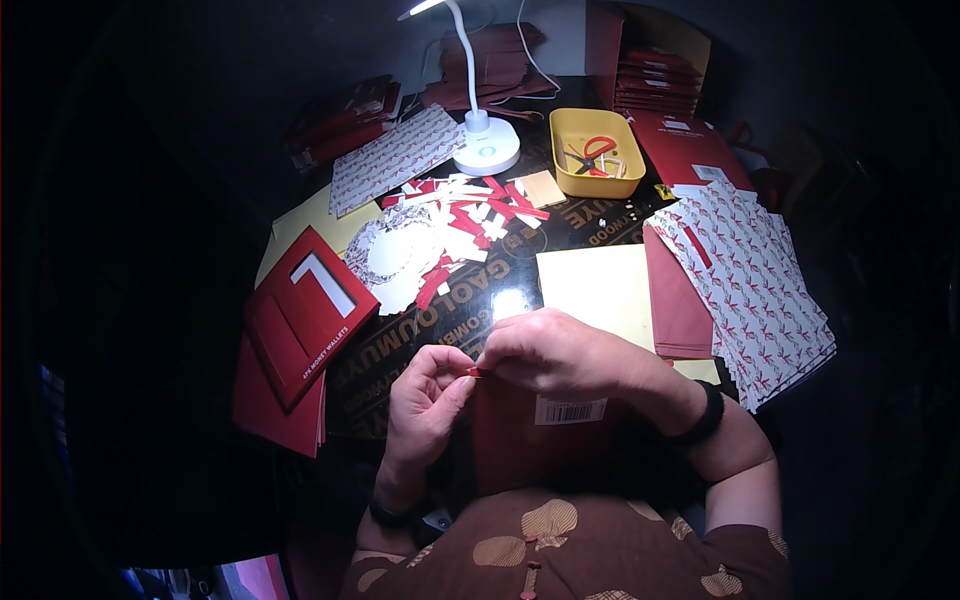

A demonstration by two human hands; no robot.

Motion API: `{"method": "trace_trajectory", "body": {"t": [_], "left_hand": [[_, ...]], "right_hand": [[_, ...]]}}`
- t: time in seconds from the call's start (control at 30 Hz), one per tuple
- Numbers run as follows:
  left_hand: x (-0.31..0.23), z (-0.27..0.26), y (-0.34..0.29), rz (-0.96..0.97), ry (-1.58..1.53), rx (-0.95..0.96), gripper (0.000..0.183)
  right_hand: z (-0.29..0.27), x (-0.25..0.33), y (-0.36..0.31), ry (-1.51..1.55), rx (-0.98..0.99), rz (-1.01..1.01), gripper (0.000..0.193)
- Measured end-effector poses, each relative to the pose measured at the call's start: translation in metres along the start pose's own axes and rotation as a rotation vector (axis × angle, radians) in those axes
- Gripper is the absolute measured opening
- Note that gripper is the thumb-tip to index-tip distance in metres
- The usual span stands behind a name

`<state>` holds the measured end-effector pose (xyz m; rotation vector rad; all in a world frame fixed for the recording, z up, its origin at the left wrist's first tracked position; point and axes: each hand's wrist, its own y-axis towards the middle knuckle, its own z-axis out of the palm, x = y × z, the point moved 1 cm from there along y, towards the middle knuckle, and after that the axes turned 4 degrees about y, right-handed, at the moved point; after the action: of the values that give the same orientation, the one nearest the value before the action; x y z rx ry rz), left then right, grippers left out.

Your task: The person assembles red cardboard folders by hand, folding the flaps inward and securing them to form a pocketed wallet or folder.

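My left hand [425,402] and my right hand [550,352] meet in front of me, each with its fingertips pinched together. Between them shows a small sliver of something red [474,373], too little to name. Below my right hand lies a dark red packet [510,445] with a white barcode label [570,411], close to my body. Just beyond that hand is a cream sheet [590,285], beside a plain dark red one [680,300]. The fingers of my right hand are partly hidden by its own back.
Red and white paper scraps [470,215] cover the table's middle. Red window folders [305,310] lie left, patterned sheets [755,290] right. A yellow bin [640,185] holds red-handled scissors [598,148]. Beside it stands a lit white lamp [487,150]; behind, a cardboard box [603,55] holds red packets.
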<state>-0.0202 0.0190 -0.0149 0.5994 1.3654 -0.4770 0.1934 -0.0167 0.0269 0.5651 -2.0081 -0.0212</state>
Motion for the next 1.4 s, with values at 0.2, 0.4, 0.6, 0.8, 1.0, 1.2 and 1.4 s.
{"method": "trace_trajectory", "body": {"t": [0.2,0.4,0.6,0.8,1.0,1.2,1.4], "left_hand": [[0.000,0.000,0.000,-0.040,-0.054,-0.003,0.023],[-0.001,0.001,0.002,-0.012,0.002,0.002,0.024],[-0.004,0.004,0.003,-0.012,0.085,-0.024,0.021],[-0.001,0.002,0.005,0.006,0.105,-0.066,0.015],[0.004,0.000,0.007,-0.004,0.055,-0.068,0.014],[0.005,-0.002,0.007,-0.032,0.034,-0.109,0.013],[0.003,-0.011,0.003,-0.030,0.043,-0.130,0.014]], "right_hand": [[-0.005,0.008,0.002,-0.018,0.027,0.283,0.009],[-0.005,0.004,0.002,-0.097,0.021,0.108,0.009],[-0.004,0.002,0.001,-0.148,0.032,0.023,0.008],[-0.008,0.006,-0.002,-0.146,0.029,0.111,0.010],[-0.017,0.008,-0.006,-0.188,0.072,0.205,0.012],[-0.026,0.002,-0.013,-0.203,0.101,0.181,0.013],[-0.057,0.004,-0.045,-0.150,0.173,0.373,0.016]]}}
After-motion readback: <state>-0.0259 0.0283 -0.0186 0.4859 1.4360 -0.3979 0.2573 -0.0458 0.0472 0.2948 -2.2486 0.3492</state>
